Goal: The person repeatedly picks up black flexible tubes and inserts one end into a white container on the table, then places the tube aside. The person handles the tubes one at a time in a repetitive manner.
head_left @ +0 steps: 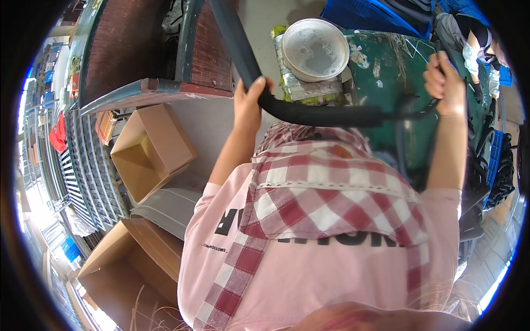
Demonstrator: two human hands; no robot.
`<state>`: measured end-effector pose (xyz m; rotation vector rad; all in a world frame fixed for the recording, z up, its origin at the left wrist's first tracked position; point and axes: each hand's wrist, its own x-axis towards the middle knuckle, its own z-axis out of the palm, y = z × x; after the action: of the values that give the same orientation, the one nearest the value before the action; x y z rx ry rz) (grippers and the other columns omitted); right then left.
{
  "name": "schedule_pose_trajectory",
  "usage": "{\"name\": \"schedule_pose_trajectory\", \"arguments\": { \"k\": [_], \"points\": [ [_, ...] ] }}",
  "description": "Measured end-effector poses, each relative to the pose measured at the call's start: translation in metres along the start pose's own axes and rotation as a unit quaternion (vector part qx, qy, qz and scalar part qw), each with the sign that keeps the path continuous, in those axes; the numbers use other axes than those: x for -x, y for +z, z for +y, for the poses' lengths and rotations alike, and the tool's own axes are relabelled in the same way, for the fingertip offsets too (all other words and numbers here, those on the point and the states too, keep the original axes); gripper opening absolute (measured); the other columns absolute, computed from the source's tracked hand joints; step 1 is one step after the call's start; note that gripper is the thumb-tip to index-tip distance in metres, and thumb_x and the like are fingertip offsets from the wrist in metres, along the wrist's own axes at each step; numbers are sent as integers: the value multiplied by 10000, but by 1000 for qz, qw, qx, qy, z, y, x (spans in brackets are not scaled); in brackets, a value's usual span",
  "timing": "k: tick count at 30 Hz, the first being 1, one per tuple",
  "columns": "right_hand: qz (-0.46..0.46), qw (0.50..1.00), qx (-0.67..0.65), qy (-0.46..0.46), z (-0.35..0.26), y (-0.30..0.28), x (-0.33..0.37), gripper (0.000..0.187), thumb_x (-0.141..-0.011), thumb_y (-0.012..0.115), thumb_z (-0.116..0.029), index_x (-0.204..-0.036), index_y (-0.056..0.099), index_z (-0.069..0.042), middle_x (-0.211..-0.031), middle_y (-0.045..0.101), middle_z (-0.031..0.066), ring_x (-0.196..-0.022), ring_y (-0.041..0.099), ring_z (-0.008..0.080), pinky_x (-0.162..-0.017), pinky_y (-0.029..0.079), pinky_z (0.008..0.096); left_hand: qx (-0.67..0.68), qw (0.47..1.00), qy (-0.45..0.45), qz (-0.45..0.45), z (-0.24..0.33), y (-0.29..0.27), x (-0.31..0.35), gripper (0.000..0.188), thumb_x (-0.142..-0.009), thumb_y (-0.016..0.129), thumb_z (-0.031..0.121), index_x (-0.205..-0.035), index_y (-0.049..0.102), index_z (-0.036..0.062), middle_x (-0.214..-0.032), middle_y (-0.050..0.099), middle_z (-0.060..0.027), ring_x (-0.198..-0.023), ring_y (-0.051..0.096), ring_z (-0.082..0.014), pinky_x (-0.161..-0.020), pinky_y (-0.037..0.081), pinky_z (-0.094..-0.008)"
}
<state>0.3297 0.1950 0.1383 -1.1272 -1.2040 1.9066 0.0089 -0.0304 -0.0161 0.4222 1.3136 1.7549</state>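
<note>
A bent black tube with a thick foam-like sleeve [326,115] crosses in front of my checked apron. My left hand [251,102] is closed around it just above the bend, thumb on top. From there the tube runs up past the top edge of the view. Its thinner black part extends right and curves up to my right hand [446,83], whose fingers are wrapped around it, raised over the green surface. The right stretch is partly smeared by motion. Beyond the tube stands a white bucket [315,49] with cloudy, foamy liquid.
A green work surface [386,60] with scraps lies ahead right, blue crates [375,16] behind it. A worn wooden, metal-edged structure [207,58] stands far left. Open cardboard boxes [179,132] sit at my left. Another person [475,47] is at the far right.
</note>
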Motion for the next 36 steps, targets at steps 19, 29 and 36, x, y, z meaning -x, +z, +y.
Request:
{"name": "schedule_pose_trajectory", "arguments": {
  "k": [19, 29, 36],
  "points": [
    [16, 996, -49, 69, 40, 1, 24, 281, -985, 439, -326, -802, 454, -114, -574, 285, -82, -436, 215, 14, -372, 144, 190, 100, 981, -165, -18, 12, -36, 2, 413, -823, 623, 122, -1162, 416, 10, -772, 502, -66, -648, 506, -165, -616, 449, -304],
    [56, 989, -108, 79, 110, 53, 38, 289, -995, 421, -331, -846, 471, -88, -572, 266, -65, -458, 237, 39, -404, 189, 205, -23, 993, -74, 84, 29, -83, 25, 127, -799, 605, 106, -809, 506, 27, -698, 511, -50, -580, 506, -133, -544, 431, -255],
    [165, 925, 322, -117, -3, 0, 1, 397, -971, 424, -378, -868, 607, -41, -582, 399, -39, -479, 364, 64, -444, 259, 214, 97, 989, -100, 44, -10, 14, 7, 272, -852, 632, 137, -1045, 484, 17, -756, 549, -67, -641, 562, -177, -599, 489, -309]
  ]
}}
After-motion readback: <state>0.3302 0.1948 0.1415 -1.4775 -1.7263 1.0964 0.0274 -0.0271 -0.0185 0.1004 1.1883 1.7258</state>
